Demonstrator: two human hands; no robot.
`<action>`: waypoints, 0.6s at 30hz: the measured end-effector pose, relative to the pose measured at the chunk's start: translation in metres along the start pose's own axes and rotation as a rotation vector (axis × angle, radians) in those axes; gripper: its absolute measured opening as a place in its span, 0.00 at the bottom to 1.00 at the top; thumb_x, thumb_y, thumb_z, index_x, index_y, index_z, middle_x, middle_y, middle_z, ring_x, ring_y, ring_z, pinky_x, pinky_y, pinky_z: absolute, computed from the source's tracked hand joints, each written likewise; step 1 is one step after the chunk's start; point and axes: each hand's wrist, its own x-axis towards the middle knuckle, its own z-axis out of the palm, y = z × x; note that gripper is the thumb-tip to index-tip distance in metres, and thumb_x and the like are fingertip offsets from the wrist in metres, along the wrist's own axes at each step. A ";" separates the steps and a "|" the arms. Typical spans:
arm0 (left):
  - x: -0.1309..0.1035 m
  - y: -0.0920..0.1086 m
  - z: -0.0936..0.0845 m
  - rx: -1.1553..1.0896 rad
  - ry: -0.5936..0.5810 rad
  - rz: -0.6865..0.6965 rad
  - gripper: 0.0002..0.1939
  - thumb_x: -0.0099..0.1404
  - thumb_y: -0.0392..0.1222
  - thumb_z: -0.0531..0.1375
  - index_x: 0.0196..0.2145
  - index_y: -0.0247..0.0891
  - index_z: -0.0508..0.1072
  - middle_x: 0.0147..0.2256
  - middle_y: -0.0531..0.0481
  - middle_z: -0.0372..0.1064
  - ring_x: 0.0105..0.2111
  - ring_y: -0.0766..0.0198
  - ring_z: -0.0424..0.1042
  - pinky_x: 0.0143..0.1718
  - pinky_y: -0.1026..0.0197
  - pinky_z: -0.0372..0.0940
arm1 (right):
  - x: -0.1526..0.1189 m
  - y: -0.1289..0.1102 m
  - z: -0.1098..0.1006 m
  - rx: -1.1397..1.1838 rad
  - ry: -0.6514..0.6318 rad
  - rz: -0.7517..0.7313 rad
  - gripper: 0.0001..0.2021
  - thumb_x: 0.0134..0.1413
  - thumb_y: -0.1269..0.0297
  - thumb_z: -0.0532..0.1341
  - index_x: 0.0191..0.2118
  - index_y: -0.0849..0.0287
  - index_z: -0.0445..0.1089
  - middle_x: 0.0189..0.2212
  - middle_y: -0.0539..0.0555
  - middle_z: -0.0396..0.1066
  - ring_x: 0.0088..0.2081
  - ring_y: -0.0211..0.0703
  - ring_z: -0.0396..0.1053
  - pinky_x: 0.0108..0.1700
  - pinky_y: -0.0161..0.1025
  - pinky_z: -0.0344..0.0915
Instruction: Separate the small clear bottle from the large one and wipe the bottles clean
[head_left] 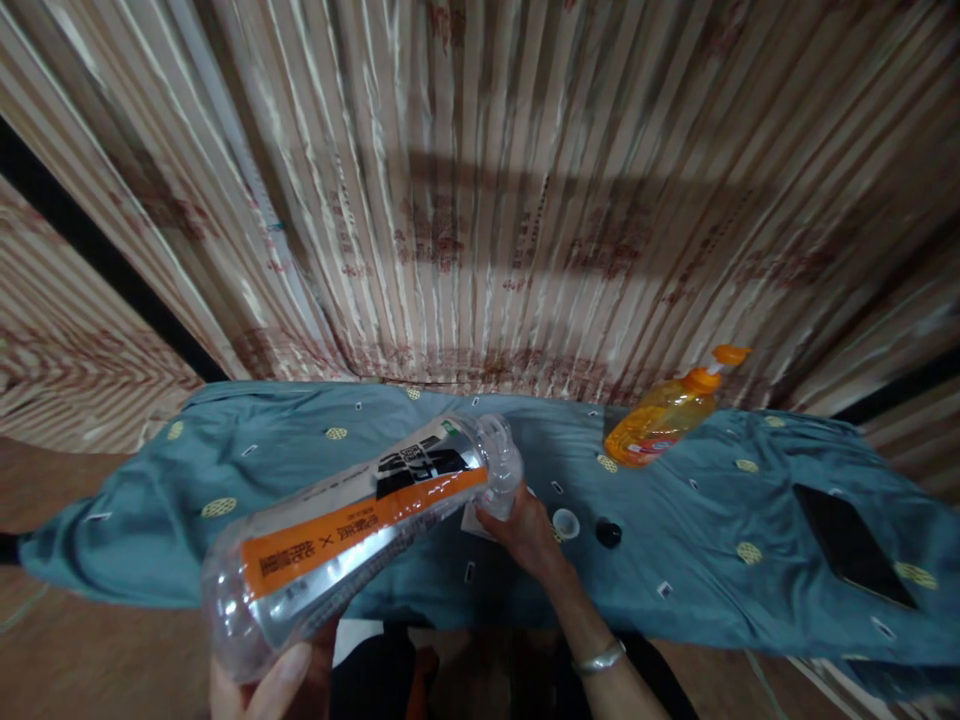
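Observation:
My left hand (281, 680) is wrapped round the base of a large clear plastic bottle (360, 510) with an orange, black and silver label. The bottle is tilted, its neck up and to the right. At that neck my right hand (521, 530) grips a small clear plastic container (504, 472); whether the two mouths touch, I cannot tell. A whitish flat item (478, 522) lies partly hidden behind the right hand. Just right of this hand are a small white cap (566, 523) and a black cap (609, 533) on the cloth.
A pump bottle (660, 420) of orange liquid stands at the table's back right. Near the right end lies a black phone-like slab (853, 545). Teal patterned cloth (300, 410) covers the narrow table. Striped sheeting (480, 200) hangs behind it, with dark poles (112, 255) at the sides.

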 end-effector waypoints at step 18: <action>0.010 -0.005 -0.002 -0.064 0.078 -0.039 0.29 0.52 0.46 0.73 0.53 0.45 0.79 0.55 0.42 0.78 0.59 0.39 0.74 0.57 0.39 0.73 | -0.001 -0.004 -0.002 0.008 0.025 -0.025 0.23 0.51 0.62 0.70 0.54 0.56 0.71 0.46 0.60 0.82 0.48 0.57 0.81 0.49 0.49 0.77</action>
